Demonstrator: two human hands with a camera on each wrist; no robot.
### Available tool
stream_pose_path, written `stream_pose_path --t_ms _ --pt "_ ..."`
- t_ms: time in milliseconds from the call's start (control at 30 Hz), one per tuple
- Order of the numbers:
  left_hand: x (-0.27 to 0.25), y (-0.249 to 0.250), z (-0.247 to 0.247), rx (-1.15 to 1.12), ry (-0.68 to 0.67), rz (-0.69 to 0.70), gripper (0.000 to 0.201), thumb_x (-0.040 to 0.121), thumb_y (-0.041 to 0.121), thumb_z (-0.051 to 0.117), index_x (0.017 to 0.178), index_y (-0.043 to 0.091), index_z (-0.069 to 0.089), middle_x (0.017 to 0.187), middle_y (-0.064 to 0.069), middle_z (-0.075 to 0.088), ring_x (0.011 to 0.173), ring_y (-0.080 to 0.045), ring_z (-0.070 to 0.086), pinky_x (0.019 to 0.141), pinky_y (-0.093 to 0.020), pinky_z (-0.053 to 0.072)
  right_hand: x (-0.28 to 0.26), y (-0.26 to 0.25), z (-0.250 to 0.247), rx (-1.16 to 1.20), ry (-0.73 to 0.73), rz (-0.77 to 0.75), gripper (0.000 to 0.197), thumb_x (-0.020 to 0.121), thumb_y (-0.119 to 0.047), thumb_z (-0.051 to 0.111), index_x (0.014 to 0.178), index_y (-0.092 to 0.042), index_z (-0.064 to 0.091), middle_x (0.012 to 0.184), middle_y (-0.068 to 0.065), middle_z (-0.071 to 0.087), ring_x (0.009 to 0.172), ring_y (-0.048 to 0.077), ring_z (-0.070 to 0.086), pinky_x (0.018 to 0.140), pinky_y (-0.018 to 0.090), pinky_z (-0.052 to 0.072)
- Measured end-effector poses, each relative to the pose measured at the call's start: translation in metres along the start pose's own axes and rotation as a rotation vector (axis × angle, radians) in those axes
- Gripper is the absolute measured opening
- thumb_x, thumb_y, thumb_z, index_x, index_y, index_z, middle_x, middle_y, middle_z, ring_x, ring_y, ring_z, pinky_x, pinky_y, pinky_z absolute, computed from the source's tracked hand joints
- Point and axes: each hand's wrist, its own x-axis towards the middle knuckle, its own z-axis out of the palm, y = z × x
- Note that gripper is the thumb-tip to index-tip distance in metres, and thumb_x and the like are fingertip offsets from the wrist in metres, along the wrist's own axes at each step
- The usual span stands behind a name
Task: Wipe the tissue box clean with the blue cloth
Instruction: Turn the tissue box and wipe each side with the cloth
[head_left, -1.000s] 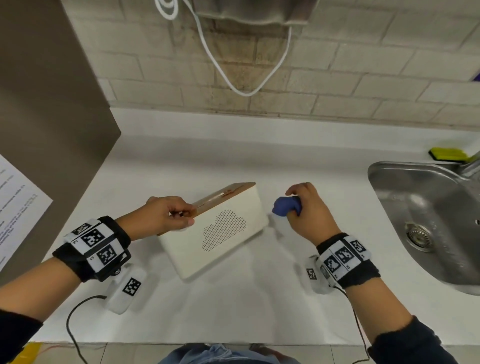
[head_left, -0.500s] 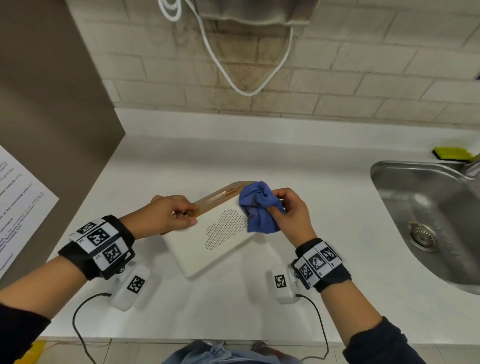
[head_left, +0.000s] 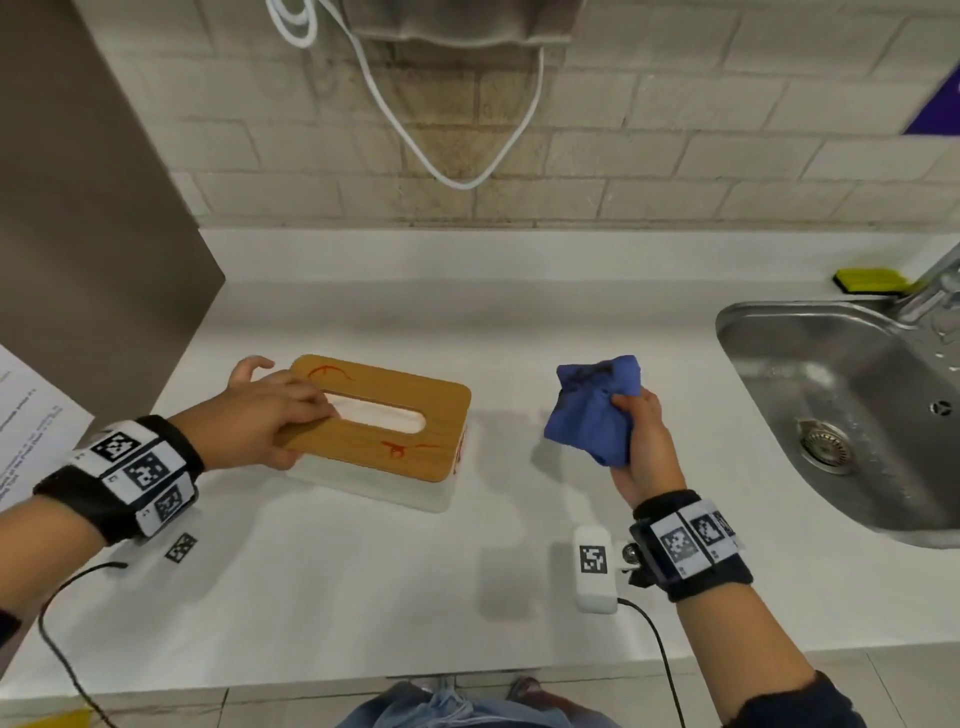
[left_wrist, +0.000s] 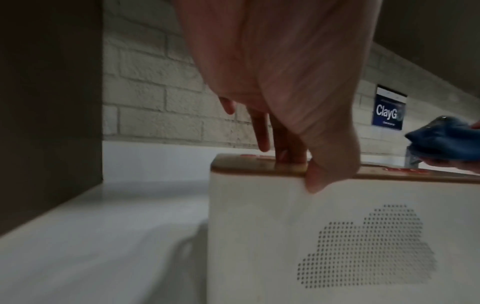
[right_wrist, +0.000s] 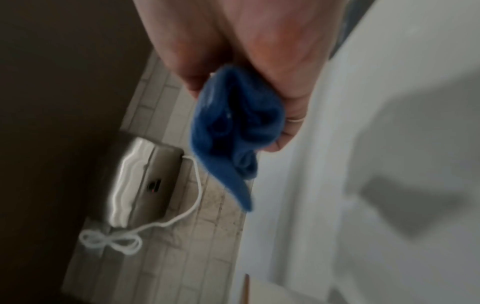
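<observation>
While we look down from the head view, we see our left hand (head_left: 260, 418) gripping the left end of the tissue box (head_left: 384, 441), which sits flat on the white counter (head_left: 363, 597), fingers over the wooden lid and thumb on the near edge, and well apart to the right our right hand (head_left: 641, 447) clutches the bunched blue cloth (head_left: 592, 410) above the counter, left of the sink (head_left: 841, 415). From the left wrist we alone catch the dotted cloud on the box's near side and fingertips (left_wrist: 291, 154) pressed on the lid; from the right wrist, blurred, we see fingers curled tight round the cloth and a metal wall unit (right_wrist: 145, 183) with its white cord.
</observation>
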Motion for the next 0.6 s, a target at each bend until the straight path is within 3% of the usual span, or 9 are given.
stream_pose_path --t_ms 67,100,167,233,300,367,500,600 --pt "0.005 -0.002 -0.012 0.078 -0.047 -0.077 0.06 0.065 0.031 0.068 0.123 0.039 0.053 0.126 0.015 0.056 0.126 -0.009 0.035 0.103 -0.042 0.003 -0.005 -0.001 0.004 0.061 -0.061 0.009 0.029 0.081 -0.023 0.039 0.093 -0.015 0.064 0.098 0.007 0.069 0.074 0.023 0.055 0.045 0.022 0.032" --pt "0.007 0.001 -0.017 0.088 -0.077 -0.143 0.066 0.067 0.033 0.069 0.128 0.038 0.047 0.133 0.012 0.05 0.131 -0.013 0.032 0.104 -0.043 0.0 -0.007 0.0 0.007 0.094 -0.078 0.033 0.029 0.082 -0.023 0.039 0.089 -0.019 0.067 0.092 0.003 0.071 0.072 0.022 0.054 0.046 0.023 0.033" --pt "0.008 0.021 -0.024 0.01 -0.094 -0.256 0.085 0.061 0.053 0.07 0.136 0.035 0.035 0.142 0.008 0.04 0.135 -0.016 0.025 0.108 -0.044 -0.004 -0.009 0.005 0.012 0.15 -0.16 0.07 0.034 0.089 -0.022 0.036 0.104 -0.015 0.066 0.1 0.0 0.07 0.085 0.018 0.063 0.058 0.021 0.049" --pt "0.01 0.054 -0.025 -0.152 -0.06 -0.313 0.112 0.045 0.077 0.065 0.14 0.032 0.026 0.146 0.006 0.035 0.138 -0.016 0.023 0.112 -0.046 -0.003 -0.008 0.014 0.02 0.131 -0.163 0.101 0.039 0.091 -0.02 0.036 0.122 -0.007 0.056 0.118 0.003 0.064 0.107 0.015 0.061 0.077 0.017 0.051" --pt "0.016 0.091 -0.018 -0.234 -0.023 -0.336 0.125 0.036 0.086 0.059 0.14 0.027 0.023 0.147 0.004 0.034 0.138 -0.017 0.023 0.114 -0.048 -0.003 -0.008 0.025 0.027 0.083 -0.076 0.112 0.037 0.092 -0.015 0.039 0.126 -0.008 0.051 0.128 0.009 0.06 0.117 0.023 0.057 0.083 0.024 0.051" --pt "0.026 0.117 -0.006 -0.212 0.034 -0.366 0.119 0.039 0.083 0.063 0.137 0.024 0.027 0.142 0.004 0.039 0.135 -0.017 0.029 0.113 -0.048 -0.002 -0.009 0.035 0.031 0.098 0.02 0.144 0.036 0.093 -0.009 0.042 0.129 -0.007 0.045 0.127 0.013 0.059 0.115 0.028 0.057 0.083 0.031 0.05" --pt "0.045 0.129 0.006 -0.076 0.108 -0.433 0.095 0.049 0.069 0.069 0.124 0.019 0.041 0.124 0.0 0.05 0.118 -0.021 0.044 0.104 -0.044 0.013 -0.014 0.039 0.041 0.167 0.054 0.205 0.035 0.094 -0.008 0.043 0.129 -0.01 0.036 0.112 0.008 0.06 0.103 0.019 0.059 0.08 0.031 0.049" --pt "0.051 0.13 0.006 -0.011 0.087 -0.481 0.087 0.052 0.065 0.07 0.119 0.015 0.046 0.117 -0.003 0.053 0.111 -0.023 0.047 0.097 -0.041 0.019 -0.016 0.042 0.044 0.165 0.056 0.243 0.039 0.094 -0.011 0.046 0.131 -0.007 0.034 0.116 0.011 0.058 0.107 0.022 0.057 0.087 0.033 0.049"
